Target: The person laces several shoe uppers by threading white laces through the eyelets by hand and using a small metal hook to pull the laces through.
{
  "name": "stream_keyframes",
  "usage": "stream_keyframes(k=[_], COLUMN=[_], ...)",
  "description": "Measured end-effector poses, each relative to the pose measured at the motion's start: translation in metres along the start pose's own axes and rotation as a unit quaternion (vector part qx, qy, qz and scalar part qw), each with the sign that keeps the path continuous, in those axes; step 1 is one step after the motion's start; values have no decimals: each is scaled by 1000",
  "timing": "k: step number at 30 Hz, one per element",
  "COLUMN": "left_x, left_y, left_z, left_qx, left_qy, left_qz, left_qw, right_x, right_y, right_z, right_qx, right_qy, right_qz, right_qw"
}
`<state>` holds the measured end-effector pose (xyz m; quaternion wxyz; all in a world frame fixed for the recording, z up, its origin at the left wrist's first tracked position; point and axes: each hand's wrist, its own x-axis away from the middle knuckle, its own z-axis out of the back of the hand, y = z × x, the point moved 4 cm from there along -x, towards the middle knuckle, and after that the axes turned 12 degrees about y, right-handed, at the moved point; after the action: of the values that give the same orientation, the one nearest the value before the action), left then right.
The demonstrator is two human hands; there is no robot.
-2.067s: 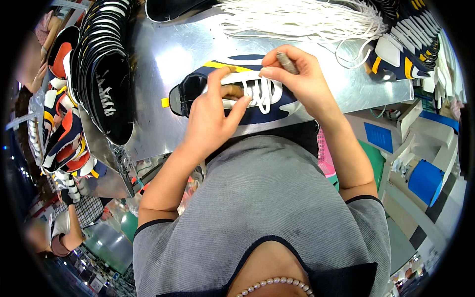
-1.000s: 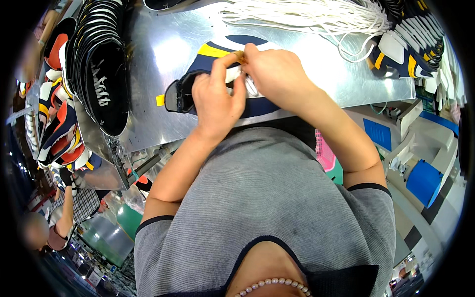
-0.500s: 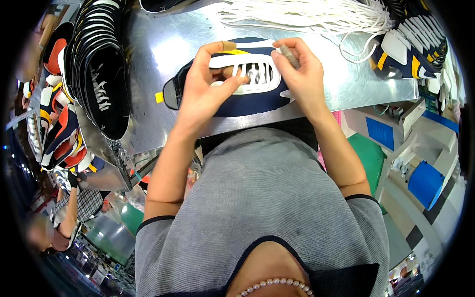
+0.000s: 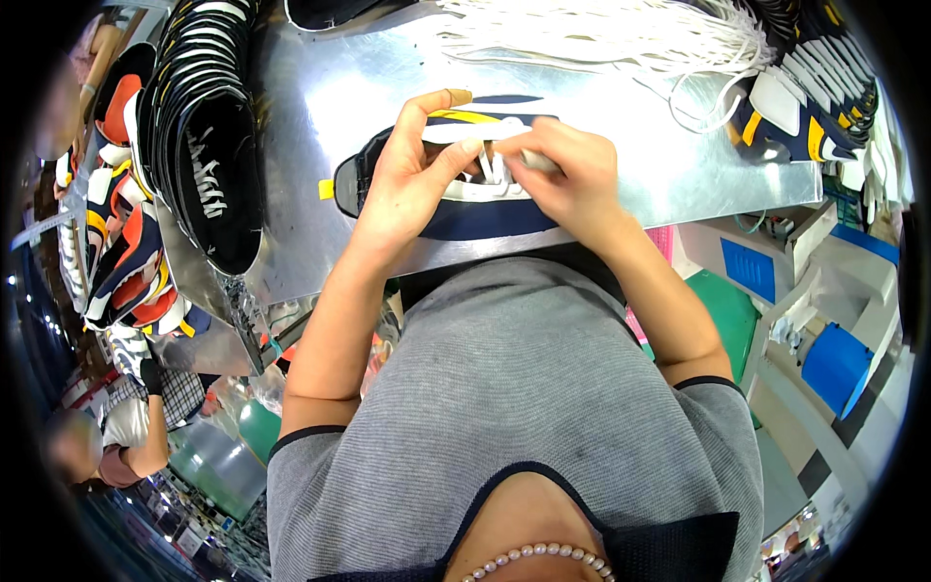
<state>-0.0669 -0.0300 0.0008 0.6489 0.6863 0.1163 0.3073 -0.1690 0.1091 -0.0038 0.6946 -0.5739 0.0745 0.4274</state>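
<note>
Flat white lace point(image 4: 497, 176) crosses toe half of navy-and-white shoe upper point(image 4: 485, 222); heel half looks unlaced, so partway. Left hand point(image 4: 402, 186) grips upper; right hand point(image 4: 574, 179) at lace, can't tell if gripping.

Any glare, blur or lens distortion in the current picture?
Head view: bright glare on the metal table, left of the hands; head view: right hand looks blurred, left hand sharper; head view: fisheye bends surroundings toward a black rim.

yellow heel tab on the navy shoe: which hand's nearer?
Left. The left hand is on the shoe just right of the yellow heel tab, not touching it; the right hand is farther right, by the laces.
</note>
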Motion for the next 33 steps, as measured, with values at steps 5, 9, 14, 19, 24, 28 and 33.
stream_keyframes(k=[5,9,14,19,24,28,33], left_x=[-14,-11,42,48,45,43,38], left_y=[-5,5,28,12,16,16,11], left_z=[2,0,16,13,17,15,9], left_qx=[-77,-151,-300,-356,-359,-358,-413], left_qy=[50,52,81,93,86,54,75], left_qz=[-34,-69,-270,-318,-267,-210,-198], left_qw=[995,985,911,874,890,908,886], right_x=[15,27,42,42,38,29,33], right_y=[-56,-16,-7,-6,-16,-1,0], right_z=[12,3,34,-2,-12,-21,-28], right_qx=[-134,-88,-122,-77,-227,-203,-203], right_qy=[-71,-78,-74,-170,-25,-4,12], right_qz=[55,-148,-384,-402,-426,-378,-370], right_qw=[987,982,912,896,875,903,907])
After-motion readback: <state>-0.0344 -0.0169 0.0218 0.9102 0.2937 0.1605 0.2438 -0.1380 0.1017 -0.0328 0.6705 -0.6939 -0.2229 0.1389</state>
